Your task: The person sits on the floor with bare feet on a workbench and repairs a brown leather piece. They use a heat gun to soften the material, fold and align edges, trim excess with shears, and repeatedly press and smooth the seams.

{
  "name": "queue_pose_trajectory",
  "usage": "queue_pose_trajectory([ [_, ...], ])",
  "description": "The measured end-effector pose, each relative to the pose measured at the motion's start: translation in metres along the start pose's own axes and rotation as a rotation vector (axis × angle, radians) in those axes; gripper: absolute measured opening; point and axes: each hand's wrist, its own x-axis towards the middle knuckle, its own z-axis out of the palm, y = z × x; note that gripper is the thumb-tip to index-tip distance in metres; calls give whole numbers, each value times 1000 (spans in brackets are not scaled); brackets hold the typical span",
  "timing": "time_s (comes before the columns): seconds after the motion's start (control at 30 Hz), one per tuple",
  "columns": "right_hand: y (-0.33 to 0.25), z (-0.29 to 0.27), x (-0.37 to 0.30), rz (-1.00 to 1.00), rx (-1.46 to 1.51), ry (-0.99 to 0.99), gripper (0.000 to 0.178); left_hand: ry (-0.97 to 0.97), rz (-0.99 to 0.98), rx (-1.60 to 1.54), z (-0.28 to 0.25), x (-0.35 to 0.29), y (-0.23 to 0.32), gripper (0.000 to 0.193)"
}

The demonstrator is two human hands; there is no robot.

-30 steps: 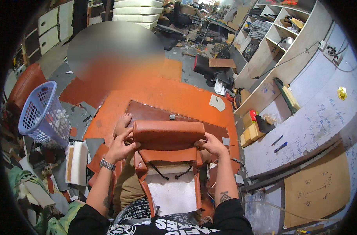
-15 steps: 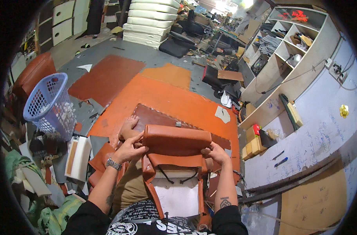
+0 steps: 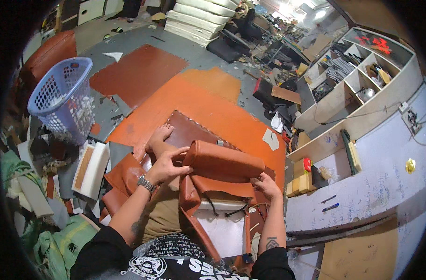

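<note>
A brown leather upholstery cover point(image 3: 224, 161) with a thick rolled, padded top lies across my lap. My left hand point(image 3: 168, 167) grips the left end of the roll, thumb below and fingers above. At its right end my right hand point(image 3: 267, 185) pinches the lower edge. Below the roll hangs a leather flap point(image 3: 222, 186), and under that a white lining point(image 3: 222, 233) shows, edged with brown leather strips. Two dark cords point(image 3: 236, 211) stick out between flap and lining. The undersides of both grips are hidden.
My bare foot point(image 3: 161, 133) rests on a dark brown leather piece point(image 3: 187, 128) over an orange sheet point(image 3: 213, 105). A blue laundry basket point(image 3: 66, 105) stands left, above foam and leather scraps point(image 3: 94, 170). At right are a white board point(image 3: 358, 196) with pens and a shelf unit point(image 3: 353, 84).
The cover has shifted slightly right and tilted, its right end now lower. Both hands have kept hold and moved with it. The whole view has turned a little.
</note>
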Motion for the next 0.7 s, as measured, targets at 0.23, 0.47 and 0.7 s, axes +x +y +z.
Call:
queue_pose_trajectory([
  [0.23, 8, 1, 23, 39, 64, 37, 39, 64, 74, -11, 8, 14, -7, 73],
  [0.47, 29, -7, 30, 32, 106, 50, 42, -7, 141, -118, 14, 15, 5, 80],
  [0.7, 33, 12, 10, -10, 117, 135, 41, -69, 101, -80, -1, 41, 14, 87],
])
